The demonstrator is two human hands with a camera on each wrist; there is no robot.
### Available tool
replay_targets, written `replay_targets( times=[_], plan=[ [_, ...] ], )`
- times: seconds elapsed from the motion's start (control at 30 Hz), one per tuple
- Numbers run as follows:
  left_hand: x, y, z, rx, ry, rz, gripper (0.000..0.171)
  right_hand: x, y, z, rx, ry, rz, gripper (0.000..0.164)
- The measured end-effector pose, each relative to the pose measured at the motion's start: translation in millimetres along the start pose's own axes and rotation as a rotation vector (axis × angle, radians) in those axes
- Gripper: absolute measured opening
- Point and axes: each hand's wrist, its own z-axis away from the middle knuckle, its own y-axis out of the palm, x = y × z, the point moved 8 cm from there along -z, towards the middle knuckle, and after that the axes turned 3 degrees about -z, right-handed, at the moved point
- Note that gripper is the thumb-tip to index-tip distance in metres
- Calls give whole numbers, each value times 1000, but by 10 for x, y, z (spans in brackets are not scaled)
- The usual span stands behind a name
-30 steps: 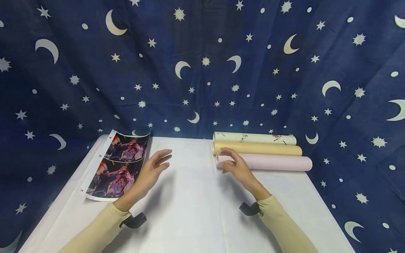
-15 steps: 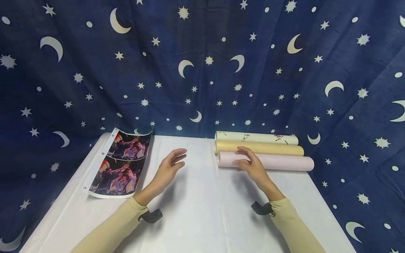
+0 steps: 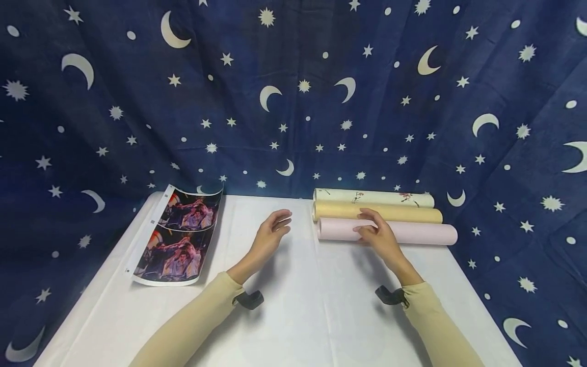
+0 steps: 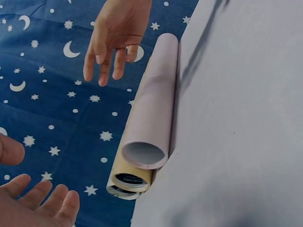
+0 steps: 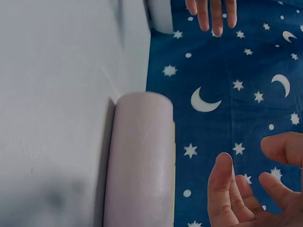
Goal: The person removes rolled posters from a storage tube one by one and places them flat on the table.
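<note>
My left hand (image 3: 266, 238) hovers over the white table between the printed sheet and the rolls, fingers relaxed, holding nothing. My right hand (image 3: 384, 245) is raised in front of the pink roll (image 3: 424, 233), overlapping it in the head view. Its loosely bent fingers have nothing between them; the right wrist view shows them beside the pink roll (image 5: 139, 165). Behind the pink roll lie a yellow roll (image 3: 415, 215) and a cream roll (image 3: 382, 198) with floral sprigs, all side by side. In the left wrist view the pink roll's near end looks hollow.
A glossy printed sheet (image 3: 181, 257), with two similar colourful pictures and curled edges, lies at the table's left. The white-covered table (image 3: 298, 316) backs onto a navy curtain (image 3: 238, 66) with moons and stars. A black strap (image 3: 249, 299) sits at the left wrist.
Both hands have moved to the right, the left hand farther, away from the printed sheet. The rolls and sheet stay put apart from a slight view shift.
</note>
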Motion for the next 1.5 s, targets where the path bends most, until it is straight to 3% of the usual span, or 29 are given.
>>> replay_targets(
  times=[0.27,0.53,0.77,1.0,1.2,1.5],
  plan=[
    [151,191,-287,-37,-25,-37,43,-98,-121,-135,-36,26,68,57],
    [309,275,-569,-94,-88,-54,42,-116,-287,-321,-105,-19,295,48],
    [441,365,-754,-112,-140,-57,42,-122,-364,-496,-115,-77,424,45],
    [510,505,-849,-92,-194,-48,47,-148,-366,-631,-60,-67,575,51],
    [532,590,-943,-91,-190,-82,49,-166,-334,-745,-14,-92,714,54],
    [662,723,-993,-25,-239,-63,49,-279,-246,-806,32,-83,773,58]
  ],
)
